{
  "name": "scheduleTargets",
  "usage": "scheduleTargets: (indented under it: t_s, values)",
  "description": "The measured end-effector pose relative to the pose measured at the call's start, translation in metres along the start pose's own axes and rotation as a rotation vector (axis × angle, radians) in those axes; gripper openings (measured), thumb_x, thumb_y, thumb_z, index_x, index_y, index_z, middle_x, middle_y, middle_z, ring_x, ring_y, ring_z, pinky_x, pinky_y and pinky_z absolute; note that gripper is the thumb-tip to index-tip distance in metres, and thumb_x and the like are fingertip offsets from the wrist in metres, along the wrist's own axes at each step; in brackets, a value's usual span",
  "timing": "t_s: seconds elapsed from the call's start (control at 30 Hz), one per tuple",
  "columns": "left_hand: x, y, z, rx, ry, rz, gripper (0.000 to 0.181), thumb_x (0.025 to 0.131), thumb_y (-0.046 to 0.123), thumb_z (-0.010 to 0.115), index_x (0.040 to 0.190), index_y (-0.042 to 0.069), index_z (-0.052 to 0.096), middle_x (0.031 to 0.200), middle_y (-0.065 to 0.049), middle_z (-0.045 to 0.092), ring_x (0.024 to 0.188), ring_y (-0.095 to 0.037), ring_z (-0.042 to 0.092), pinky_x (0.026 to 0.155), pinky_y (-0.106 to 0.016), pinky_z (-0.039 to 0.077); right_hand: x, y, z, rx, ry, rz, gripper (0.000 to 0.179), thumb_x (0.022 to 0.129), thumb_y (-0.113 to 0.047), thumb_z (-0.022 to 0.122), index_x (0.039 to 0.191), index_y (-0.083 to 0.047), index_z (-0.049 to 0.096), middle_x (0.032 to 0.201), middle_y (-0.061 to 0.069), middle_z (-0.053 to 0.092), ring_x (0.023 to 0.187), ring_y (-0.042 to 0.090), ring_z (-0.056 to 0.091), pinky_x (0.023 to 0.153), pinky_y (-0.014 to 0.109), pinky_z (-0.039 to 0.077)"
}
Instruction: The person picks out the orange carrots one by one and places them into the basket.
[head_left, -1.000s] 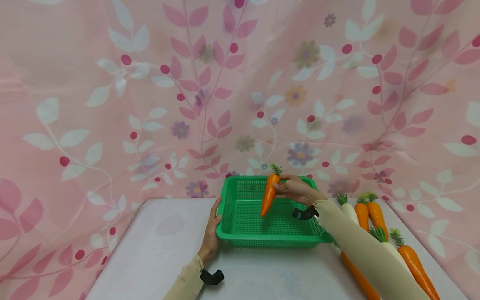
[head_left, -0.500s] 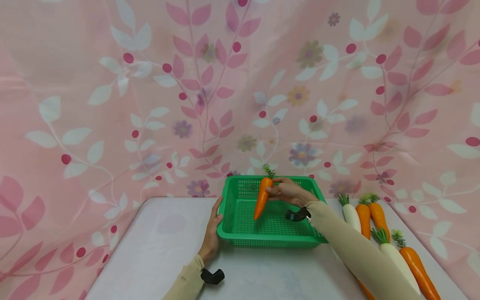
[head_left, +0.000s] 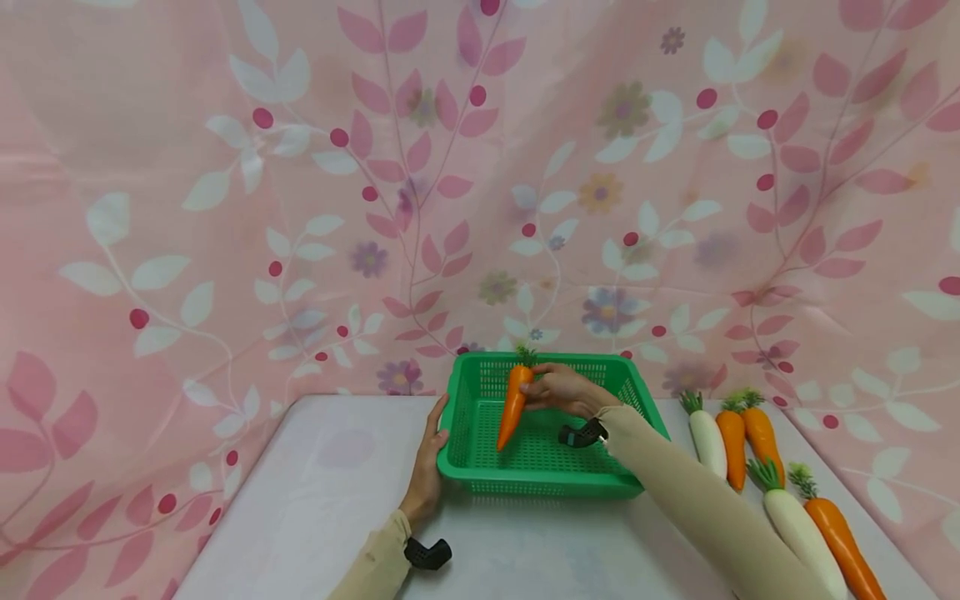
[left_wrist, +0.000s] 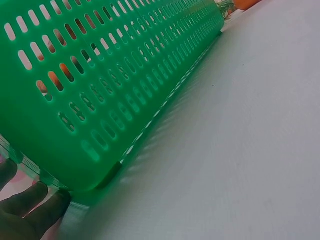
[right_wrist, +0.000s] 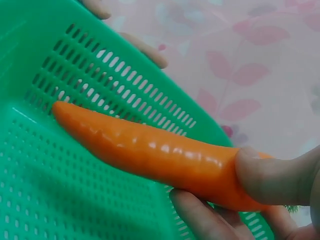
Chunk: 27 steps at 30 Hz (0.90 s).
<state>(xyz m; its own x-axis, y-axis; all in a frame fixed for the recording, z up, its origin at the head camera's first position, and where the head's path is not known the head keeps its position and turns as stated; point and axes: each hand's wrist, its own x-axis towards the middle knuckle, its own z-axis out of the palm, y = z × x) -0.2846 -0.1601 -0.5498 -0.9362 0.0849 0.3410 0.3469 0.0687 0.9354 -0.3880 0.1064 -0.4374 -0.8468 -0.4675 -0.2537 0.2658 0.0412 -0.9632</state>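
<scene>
An orange carrot (head_left: 515,406) with a green leafy top is held by my right hand (head_left: 558,390) over the inside of a green plastic basket (head_left: 547,476). Thumb and fingers pinch the carrot's thick end, and its tip slants down toward the basket floor; the right wrist view shows the carrot (right_wrist: 150,150) from close up. Against the basket's left side lies my left hand (head_left: 427,462), fingers fairly straight along the outer wall and thumb at the rim. Dark fingers (left_wrist: 35,207) touch the basket's corner in the left wrist view.
On the table's right side lie a white radish (head_left: 708,442), two carrots (head_left: 732,446) side by side, another radish (head_left: 806,533) and a further carrot (head_left: 843,546). A pink floral curtain (head_left: 480,183) hangs behind the white table (head_left: 330,500).
My right hand has moved left and slightly down with the carrot, deeper over the basket. My left hand stays at the basket's side. The right forearm uncovers more of the vegetables.
</scene>
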Motion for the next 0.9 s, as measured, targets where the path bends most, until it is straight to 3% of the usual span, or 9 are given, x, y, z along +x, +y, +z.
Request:
scheduleTargets:
  t_s: [0.9]
  values:
    - [-0.001,0.0,-0.001,0.017,-0.001,0.003,0.06,0.112,0.036,0.023,0.171,0.031,0.019,0.179,-0.003,0.015,0.163,-0.039,0.016,0.125,-0.076,0.008,0.024,0.016,0.03,-0.065,-0.049,0.071,0.076,0.101,0.009,0.058,0.162,0.014,0.012,0.154,0.041,0.041,0.135,0.053,0.057,0.108,0.058,0.052]
